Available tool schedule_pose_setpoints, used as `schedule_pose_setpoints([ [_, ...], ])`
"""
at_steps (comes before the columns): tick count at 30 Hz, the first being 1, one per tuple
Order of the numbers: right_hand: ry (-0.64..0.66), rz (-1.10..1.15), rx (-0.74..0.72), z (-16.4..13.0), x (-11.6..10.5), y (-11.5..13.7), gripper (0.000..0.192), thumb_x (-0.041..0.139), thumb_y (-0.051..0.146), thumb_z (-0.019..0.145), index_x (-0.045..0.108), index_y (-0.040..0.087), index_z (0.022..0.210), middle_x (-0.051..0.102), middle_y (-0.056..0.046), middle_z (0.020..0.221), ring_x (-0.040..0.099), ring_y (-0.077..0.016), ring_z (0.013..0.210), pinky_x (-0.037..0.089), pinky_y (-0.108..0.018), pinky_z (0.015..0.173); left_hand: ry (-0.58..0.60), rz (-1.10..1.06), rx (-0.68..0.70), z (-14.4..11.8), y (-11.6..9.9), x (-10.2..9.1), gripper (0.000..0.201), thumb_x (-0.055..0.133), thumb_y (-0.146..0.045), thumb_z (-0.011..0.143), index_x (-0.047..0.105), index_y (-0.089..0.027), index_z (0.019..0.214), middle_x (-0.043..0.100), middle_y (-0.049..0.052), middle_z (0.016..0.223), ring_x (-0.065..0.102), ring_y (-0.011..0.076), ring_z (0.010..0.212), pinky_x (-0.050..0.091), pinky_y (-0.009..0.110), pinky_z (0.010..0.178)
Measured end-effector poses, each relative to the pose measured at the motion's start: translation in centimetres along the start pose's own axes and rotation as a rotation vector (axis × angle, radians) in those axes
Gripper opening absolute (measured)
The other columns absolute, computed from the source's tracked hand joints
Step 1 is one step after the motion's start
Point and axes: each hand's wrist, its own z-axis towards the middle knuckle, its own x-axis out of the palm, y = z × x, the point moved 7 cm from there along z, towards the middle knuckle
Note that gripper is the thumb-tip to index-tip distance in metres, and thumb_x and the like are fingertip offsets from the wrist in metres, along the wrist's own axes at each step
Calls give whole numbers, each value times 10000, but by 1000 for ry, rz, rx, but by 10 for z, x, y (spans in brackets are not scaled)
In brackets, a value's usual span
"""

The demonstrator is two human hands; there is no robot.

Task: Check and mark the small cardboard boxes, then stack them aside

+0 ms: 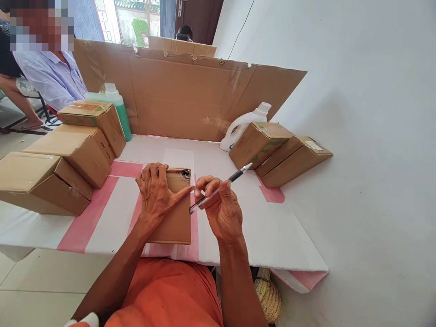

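Note:
A flat brown cardboard box (177, 227) lies on the table in front of me. At its far right corner is a black patch (185, 173), a scribble or a hole, I cannot tell which. My left hand (156, 190) rests on the box, fingers bent over its far left part and thumb stretched to the right edge. Between the thumb and fingers of my right hand (223, 209) is a pen (236, 175) with a clear barrel and black grip. It slants just right of the box, its pale end pointing up and away.
Cardboard boxes stand in rows at left (85, 150) and right (269, 150). Behind them are a green-liquid bottle (122, 113) and a white jug (245, 125). A cardboard panel (180, 100) closes the table's far side. A person (54, 81) sits beyond, at left.

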Motion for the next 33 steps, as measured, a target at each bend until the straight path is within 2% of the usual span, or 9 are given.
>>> schedule_pose_setpoints([
  [4,31,-169,134,-5,-4,-8,432,733,578,947,681,228,1194,663,44,657,506,-88,428,368,-211,415,-2,-8,-4,0,1,1,780,716,-783,795,609,-167,1261,679,176,1282,557,403,1255,387,550,1033],
  [6,36,-215,175,-8,-6,-11,758,760,542,937,427,263,1558,721,57,715,497,-86,368,370,-205,366,0,-9,-2,-1,0,1,778,702,-792,803,611,-166,1257,677,185,1288,550,405,1266,378,554,1044],
  [8,35,-251,192,-11,-6,-12,989,771,510,938,155,320,1688,777,48,812,499,-86,335,366,-201,319,4,-13,-6,-1,0,1,770,680,-801,815,616,-169,1251,675,195,1293,547,407,1275,371,556,1052],
  [10,38,-264,195,-12,-6,-10,902,748,500,956,231,337,1678,813,15,898,523,-84,335,385,-200,306,6,-17,-15,-1,1,1,772,671,-811,816,617,-173,1248,674,202,1290,550,409,1277,370,554,1057],
  [14,91,-72,182,-13,-7,-1,551,690,640,945,704,214,1295,832,-93,1002,600,-99,418,394,-197,306,6,-24,-22,-1,3,1,795,699,-804,803,608,-172,1276,667,200,1302,545,412,1291,369,553,1069],
  [18,177,171,101,-12,-7,15,871,785,831,705,735,177,1279,813,-161,1111,642,-145,545,325,-209,269,13,-20,-30,-1,3,1,820,716,-806,784,601,-174,1293,666,193,1300,540,411,1293,371,553,1066],
  [23,72,83,96,-10,-12,8,401,792,583,868,785,225,1048,792,-29,726,563,-129,401,396,-230,340,33,-31,-35,-2,3,0,792,734,-749,791,590,-164,1305,650,196,1350,526,416,1330,368,570,1084],
  [28,-40,-4,50,-5,-11,-7,586,605,705,944,746,220,1241,712,-2,663,585,-143,445,422,-254,423,8,-33,-16,-4,4,-4,850,746,-738,773,561,-151,1359,631,214,1397,511,430,1372,349,574,1121],
  [33,-193,-126,-126,3,-14,-15,348,697,538,945,764,200,991,648,17,695,594,-116,533,403,-241,474,-5,-11,-16,-8,1,-5,876,714,-780,787,561,-144,1370,636,230,1406,513,440,1377,340,571,1118],
])
